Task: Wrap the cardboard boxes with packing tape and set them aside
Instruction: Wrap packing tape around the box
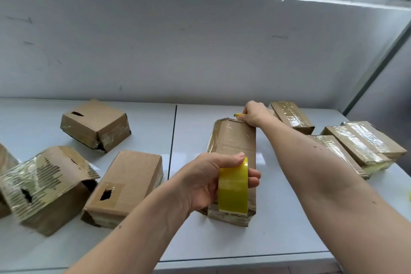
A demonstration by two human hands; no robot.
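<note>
A long cardboard box (233, 147) lies on the white table (278, 218), its length running away from me, with clear tape over its top. My left hand (206, 180) grips a yellow roll of packing tape (233, 187) over the box's near end. My right hand (254, 113) rests at the box's far end and holds a small yellow-handled tool (239, 115), a cutter or pen; its fingers are curled round it.
Three worn, torn boxes lie at the left: one at the back (95, 124), one in the middle (124, 187), one crumpled (46, 187). Taped boxes sit at the right (291, 115), (364, 144). A grey wall rises behind the table.
</note>
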